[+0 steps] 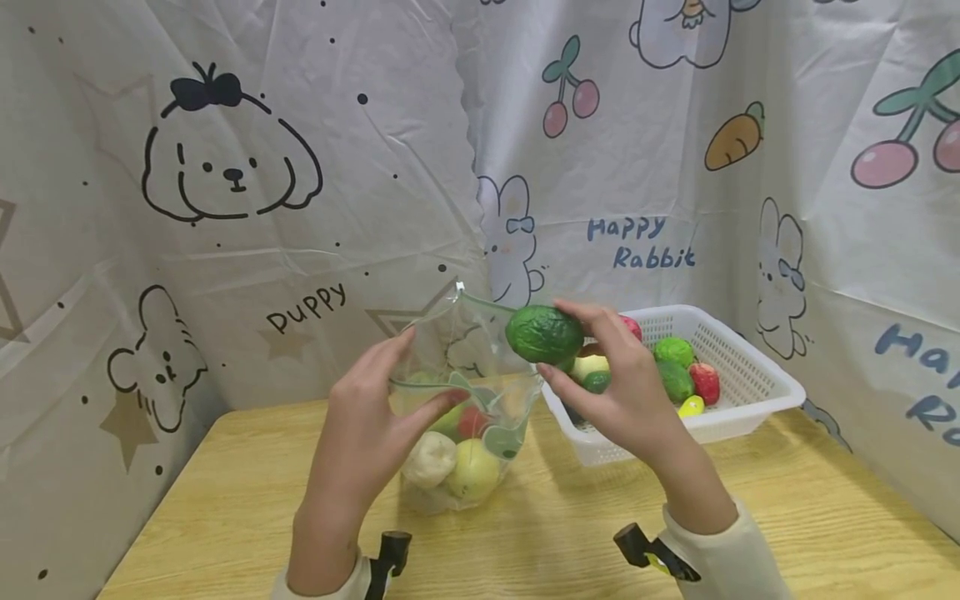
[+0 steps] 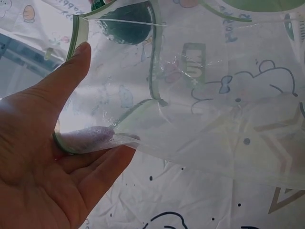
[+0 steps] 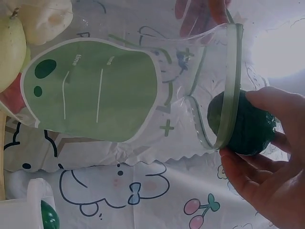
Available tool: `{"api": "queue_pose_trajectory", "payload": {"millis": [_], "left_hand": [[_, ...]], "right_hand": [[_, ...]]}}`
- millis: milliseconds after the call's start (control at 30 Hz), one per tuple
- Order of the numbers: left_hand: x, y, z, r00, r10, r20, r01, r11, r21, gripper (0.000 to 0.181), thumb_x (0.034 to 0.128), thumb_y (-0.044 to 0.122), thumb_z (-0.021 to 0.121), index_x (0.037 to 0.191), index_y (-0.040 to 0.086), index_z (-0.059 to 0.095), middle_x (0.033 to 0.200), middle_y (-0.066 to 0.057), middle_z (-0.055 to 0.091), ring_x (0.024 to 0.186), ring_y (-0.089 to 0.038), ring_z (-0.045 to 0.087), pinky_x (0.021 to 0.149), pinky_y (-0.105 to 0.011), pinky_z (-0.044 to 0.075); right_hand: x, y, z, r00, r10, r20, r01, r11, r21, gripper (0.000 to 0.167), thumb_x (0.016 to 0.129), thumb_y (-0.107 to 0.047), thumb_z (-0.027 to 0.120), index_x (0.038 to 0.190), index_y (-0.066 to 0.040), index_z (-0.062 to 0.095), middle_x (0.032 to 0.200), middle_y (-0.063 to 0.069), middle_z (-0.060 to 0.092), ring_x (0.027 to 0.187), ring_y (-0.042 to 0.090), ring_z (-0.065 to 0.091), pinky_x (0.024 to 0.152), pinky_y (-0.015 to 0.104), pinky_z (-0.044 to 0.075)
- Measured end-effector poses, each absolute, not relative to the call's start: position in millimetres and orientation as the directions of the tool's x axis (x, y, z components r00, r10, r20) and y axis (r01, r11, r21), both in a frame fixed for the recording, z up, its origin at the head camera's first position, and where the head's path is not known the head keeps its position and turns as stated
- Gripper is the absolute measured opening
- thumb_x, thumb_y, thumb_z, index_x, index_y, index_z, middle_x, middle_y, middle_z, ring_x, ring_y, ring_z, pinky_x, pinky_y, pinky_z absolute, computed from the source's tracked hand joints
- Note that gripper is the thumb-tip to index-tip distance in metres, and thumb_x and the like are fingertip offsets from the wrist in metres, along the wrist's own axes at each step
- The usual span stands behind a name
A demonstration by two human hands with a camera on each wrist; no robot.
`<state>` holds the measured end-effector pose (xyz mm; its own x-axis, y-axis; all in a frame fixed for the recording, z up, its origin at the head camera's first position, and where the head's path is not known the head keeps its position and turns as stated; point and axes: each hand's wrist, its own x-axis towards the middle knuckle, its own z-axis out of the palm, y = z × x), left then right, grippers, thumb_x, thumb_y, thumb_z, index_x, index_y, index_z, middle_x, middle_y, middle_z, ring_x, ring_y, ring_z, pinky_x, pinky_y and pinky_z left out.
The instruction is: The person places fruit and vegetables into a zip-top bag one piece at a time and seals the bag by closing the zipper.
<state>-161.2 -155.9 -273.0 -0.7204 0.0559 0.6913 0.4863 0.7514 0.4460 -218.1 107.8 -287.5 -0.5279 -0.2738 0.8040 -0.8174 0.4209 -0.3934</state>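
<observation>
Right hand (image 1: 633,387) gripping a dark green fruit (image 1: 544,335) between thumb and fingers; the fruit was at the mouth of a clear bag (image 1: 504,440), part of it seen through the plastic in the right wrist view; left hand (image 1: 371,417) held the bag's rim, thumb and fingers spread wide apart; a pale fruit (image 1: 430,460), a yellow fruit (image 1: 472,471) and a red fruit (image 1: 472,422) lay low in the bag; at right, a white basket (image 1: 738,422) of mixed produce stood on the wooden table (image 1: 247,483), before a printed cloth (image 1: 390,142).
</observation>
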Motion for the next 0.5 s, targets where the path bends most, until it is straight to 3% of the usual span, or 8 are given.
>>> {"api": "queue_pose_trajectory", "payload": {"millis": [500], "left_hand": [[-160.0,-154.5,-271.7,-0.730,0.065,0.680,0.479,0.758,0.442,0.086,0.0762,0.038,0.089,0.144,-0.001,0.054,0.139,-0.016,0.061,0.126,-0.033,0.059,0.107,-0.050,0.049]], "right_hand": [[-217.3,105.9,-288.0,-0.536,-0.318,0.782,-0.816,0.434,-0.382,0.070,0.087,-0.011,0.081,0.149,-0.015,0.051,0.140,0.004,0.057,0.119,0.016,0.058,0.088,0.036,0.056]]}}
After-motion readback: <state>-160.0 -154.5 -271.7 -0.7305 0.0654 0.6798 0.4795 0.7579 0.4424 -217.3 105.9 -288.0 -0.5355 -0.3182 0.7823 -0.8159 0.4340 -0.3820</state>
